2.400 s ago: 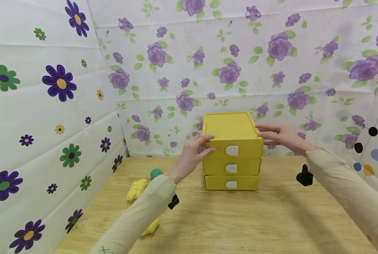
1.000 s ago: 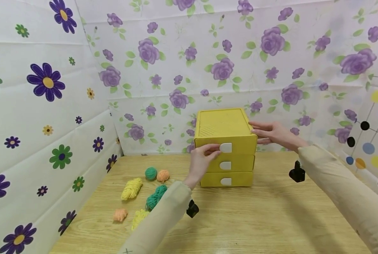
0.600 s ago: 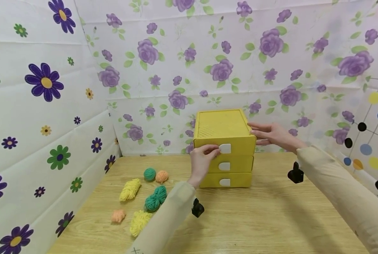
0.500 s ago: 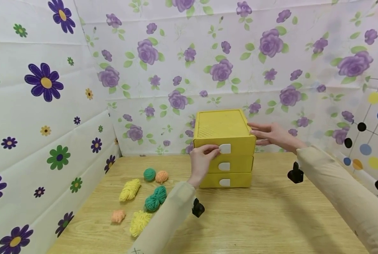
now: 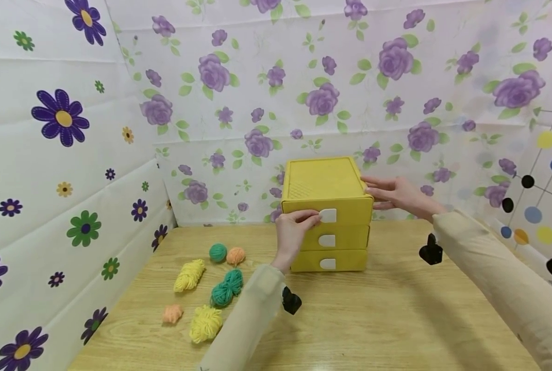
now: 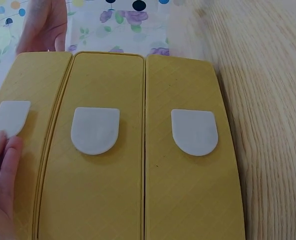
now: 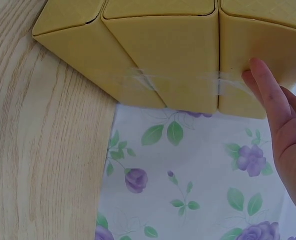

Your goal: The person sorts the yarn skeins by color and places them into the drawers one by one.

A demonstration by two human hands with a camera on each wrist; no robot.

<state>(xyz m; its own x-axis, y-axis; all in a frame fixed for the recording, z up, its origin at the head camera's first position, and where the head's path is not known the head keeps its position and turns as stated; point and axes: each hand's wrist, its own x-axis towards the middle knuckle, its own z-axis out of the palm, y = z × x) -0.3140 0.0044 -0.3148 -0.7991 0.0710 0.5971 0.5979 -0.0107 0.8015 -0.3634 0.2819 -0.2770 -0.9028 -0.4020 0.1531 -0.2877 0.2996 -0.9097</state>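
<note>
A yellow three-drawer box (image 5: 324, 178) stands against the back cloth, each drawer front carrying a white tab handle and sitting closed. My left hand (image 5: 290, 233) pinches the edge of the top drawer's handle (image 5: 329, 215) between thumb and index finger; the left wrist view shows these fingertips at the end of that tab (image 6: 12, 116). On the box's other side, my right hand (image 5: 402, 196) rests with extended fingers against the upper right wall. The right wrist view shows its fingers (image 7: 268, 92) lying along the side of the top drawer unit, with clear tape on the units' side.
Left of the box on the wooden table (image 5: 350, 319) lie balls and skeins of yarn: green ball (image 5: 217, 252), peach ball (image 5: 236, 256), yellow skein (image 5: 189, 275), green skein (image 5: 227, 288), small peach bundle (image 5: 172, 314), yellow bundle (image 5: 205, 324). Patterned cloths (image 5: 257, 175) hang around the table.
My left hand has gone from the box's upper left edge down and right to the top handle and taken hold of it. My right hand stays at the side. The view has shifted slightly.
</note>
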